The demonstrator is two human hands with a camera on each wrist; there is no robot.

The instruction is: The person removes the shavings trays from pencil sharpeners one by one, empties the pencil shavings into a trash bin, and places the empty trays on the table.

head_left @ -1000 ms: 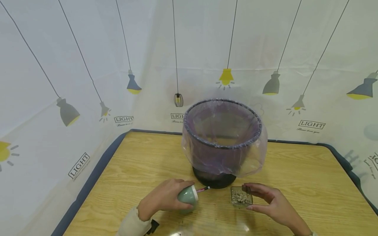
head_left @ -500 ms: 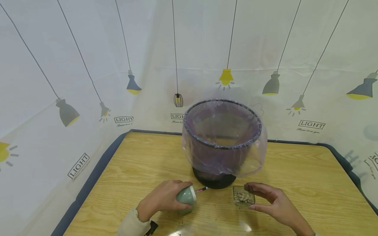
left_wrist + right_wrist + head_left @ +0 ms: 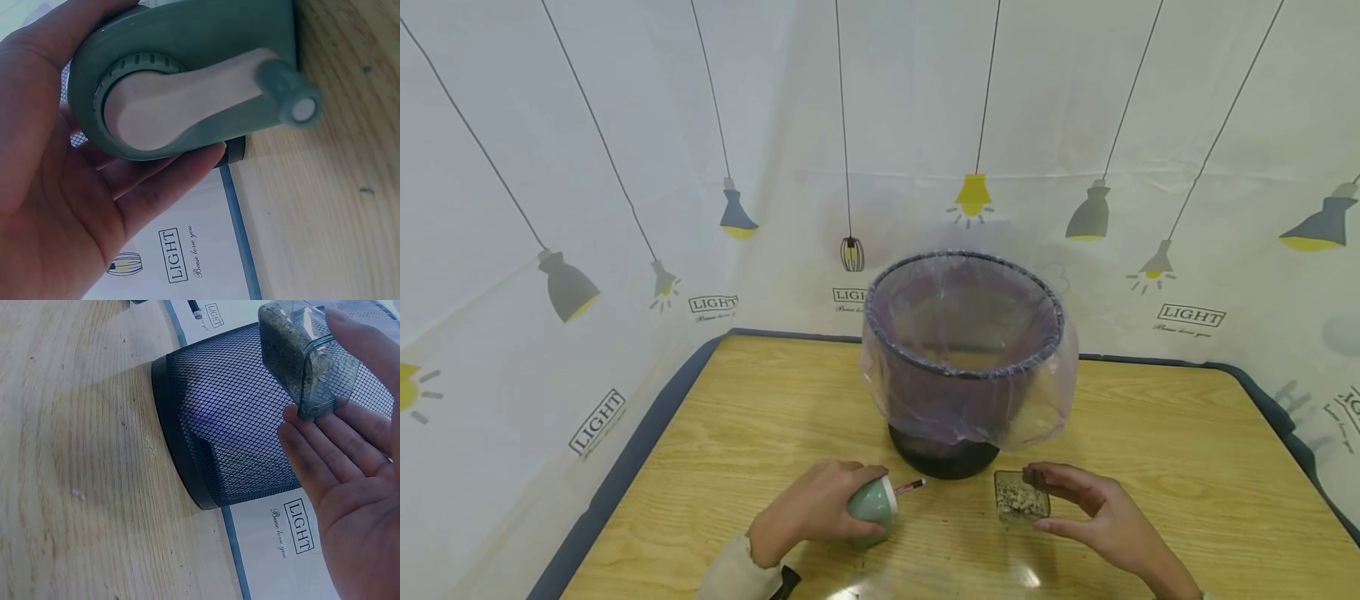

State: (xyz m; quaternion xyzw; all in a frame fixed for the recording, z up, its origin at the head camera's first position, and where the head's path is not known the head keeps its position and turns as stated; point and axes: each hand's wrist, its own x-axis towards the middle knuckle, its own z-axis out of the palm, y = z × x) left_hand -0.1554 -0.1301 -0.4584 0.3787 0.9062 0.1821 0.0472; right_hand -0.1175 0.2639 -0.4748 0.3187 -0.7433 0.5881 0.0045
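Head view: I note a lined bin (image 3: 943, 457). The left hand (image 3: 822, 504) grips a green sharpener (image 3: 870, 505); the right hand (image 3: 1097, 517) pinches a clear shavings box (image 3: 1010, 478) near the bin. I judge it light, stiff, brittle, best held by opposite walls. Its gap from the sharpener has widened slightly.

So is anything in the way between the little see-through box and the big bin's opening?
Just the near side of the bin and its overhanging purple bag. The right hand holds the see-through box lower, so it probably must rise over the rim. I see nothing else between.
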